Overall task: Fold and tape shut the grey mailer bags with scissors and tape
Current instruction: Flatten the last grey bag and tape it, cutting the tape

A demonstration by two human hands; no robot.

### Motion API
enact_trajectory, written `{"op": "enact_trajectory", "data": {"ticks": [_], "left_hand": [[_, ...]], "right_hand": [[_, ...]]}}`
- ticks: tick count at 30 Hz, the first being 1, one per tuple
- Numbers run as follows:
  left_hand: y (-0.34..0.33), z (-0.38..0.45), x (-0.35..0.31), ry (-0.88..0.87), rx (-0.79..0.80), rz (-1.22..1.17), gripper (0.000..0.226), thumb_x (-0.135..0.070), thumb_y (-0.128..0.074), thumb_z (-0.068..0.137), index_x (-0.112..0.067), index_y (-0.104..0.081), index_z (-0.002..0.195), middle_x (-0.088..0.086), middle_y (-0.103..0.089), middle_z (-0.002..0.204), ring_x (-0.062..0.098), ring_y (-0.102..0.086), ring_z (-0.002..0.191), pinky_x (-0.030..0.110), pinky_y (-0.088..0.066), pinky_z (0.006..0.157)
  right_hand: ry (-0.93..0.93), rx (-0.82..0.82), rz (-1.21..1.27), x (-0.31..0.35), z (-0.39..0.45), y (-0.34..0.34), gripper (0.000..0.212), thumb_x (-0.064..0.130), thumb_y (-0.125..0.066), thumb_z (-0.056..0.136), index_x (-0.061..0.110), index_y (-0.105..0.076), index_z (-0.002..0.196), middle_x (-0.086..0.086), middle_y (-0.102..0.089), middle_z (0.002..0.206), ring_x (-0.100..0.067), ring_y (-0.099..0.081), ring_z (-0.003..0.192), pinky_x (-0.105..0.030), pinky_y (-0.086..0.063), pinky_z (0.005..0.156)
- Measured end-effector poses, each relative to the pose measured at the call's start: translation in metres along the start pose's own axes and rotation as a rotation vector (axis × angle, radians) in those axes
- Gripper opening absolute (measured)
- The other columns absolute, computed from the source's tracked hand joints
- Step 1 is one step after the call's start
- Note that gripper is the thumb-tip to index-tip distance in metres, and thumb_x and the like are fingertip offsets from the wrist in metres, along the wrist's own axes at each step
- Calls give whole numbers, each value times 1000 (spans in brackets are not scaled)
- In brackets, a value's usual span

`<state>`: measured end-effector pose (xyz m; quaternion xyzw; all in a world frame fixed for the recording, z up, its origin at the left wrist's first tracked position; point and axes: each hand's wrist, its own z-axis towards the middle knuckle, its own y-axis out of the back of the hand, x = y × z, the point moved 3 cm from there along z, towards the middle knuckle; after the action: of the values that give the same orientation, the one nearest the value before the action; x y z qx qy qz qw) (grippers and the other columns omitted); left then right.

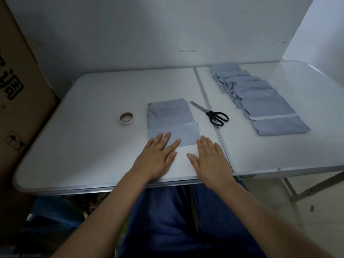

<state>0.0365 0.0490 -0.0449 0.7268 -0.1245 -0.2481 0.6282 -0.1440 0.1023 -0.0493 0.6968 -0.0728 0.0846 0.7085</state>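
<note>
A grey mailer bag (172, 118) lies flat in the middle of the white table (83, 142), its near part folded up over itself. My left hand (158, 155) lies flat with straight fingers, the fingertips on the bag's near left corner. My right hand (210, 157) lies flat beside it, its fingertips at the bag's near right corner. A roll of tape (126, 118) sits left of the bag. Black-handled scissors (212, 113) lie to its right, blades shut and pointing away to the left.
A row of several overlapping grey mailer bags (260, 97) runs along the right half of the table. A large cardboard box (20, 101) stands against the table's left side. A seam (208, 101) splits the tabletop. A wall lies behind.
</note>
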Motion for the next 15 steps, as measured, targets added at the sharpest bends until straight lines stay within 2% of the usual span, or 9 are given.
{"op": "enact_trajectory", "data": {"ticks": [2, 4, 7, 9, 12, 15], "left_hand": [[0, 0, 0, 1, -2, 0, 49, -52, -10, 101, -49, 3, 149, -11, 15, 159, 10, 17, 146, 33, 7, 119], [0, 0, 0, -4, -13, 3, 49, -52, -10, 101, -49, 1, 149, -11, 14, 160, 11, 16, 146, 34, 5, 120], [-1, 2, -1, -5, -1, 7, 50, -52, -10, 101, -45, -1, 149, -9, 14, 160, 12, 15, 147, 36, 3, 120], [-2, 1, 0, -4, 8, 17, 51, -52, -10, 101, -43, -2, 150, -8, 14, 160, 13, 16, 146, 36, 3, 120], [-3, 1, 2, -10, -8, 31, 52, -52, -8, 100, -44, 3, 150, -8, 16, 159, 13, 17, 146, 36, 5, 120], [-2, 0, 2, -31, -12, 30, 52, -52, -8, 100, -44, 6, 150, -9, 16, 159, 12, 18, 146, 36, 4, 120]], "right_hand": [[-29, -33, 21, 4, 2, 4, 105, 70, 28, 74, 7, 0, 153, -12, 8, 161, -21, 9, 149, -37, 3, 121], [53, -53, 62, 17, 12, 11, 93, 68, 15, 83, 10, -1, 154, -10, 10, 161, -21, 11, 148, -36, 4, 121], [190, -18, 52, 35, 36, 14, 62, 46, -9, 101, 14, -6, 154, -5, 4, 162, -19, 7, 149, -34, 5, 121], [173, 18, 56, 36, 49, 8, 54, 35, -17, 105, 13, -8, 154, -6, 0, 162, -21, 4, 149, -36, 2, 121], [125, 26, 10, 28, 53, -6, 58, 37, -7, 103, 11, -7, 154, -9, 0, 162, -24, 5, 149, -37, 2, 121], [116, 39, -36, 26, 51, -10, 78, 49, 13, 86, 15, -2, 154, -12, 6, 161, -28, 9, 148, -40, 4, 120]]}}
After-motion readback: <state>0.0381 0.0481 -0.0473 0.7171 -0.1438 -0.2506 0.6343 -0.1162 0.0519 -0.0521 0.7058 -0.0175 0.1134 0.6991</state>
